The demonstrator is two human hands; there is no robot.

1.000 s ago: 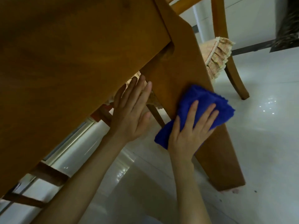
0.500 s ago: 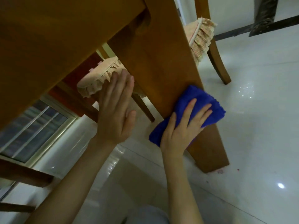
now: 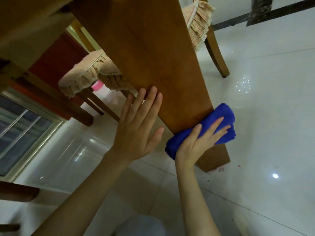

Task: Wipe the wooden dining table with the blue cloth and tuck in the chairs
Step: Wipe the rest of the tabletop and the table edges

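The table leg (image 3: pixel 153 65) slants to the floor (image 3: pixel 265 120). Low on it, the blue cloth (image 3: pixel 223 113) lies bunched under the right hand (image 3: pixel 199 140), fingers spread. The left hand (image 3: pixel 138 130), fingers together, seemingly braces the wood. Bunched like that, the cloth could roll off the edge.
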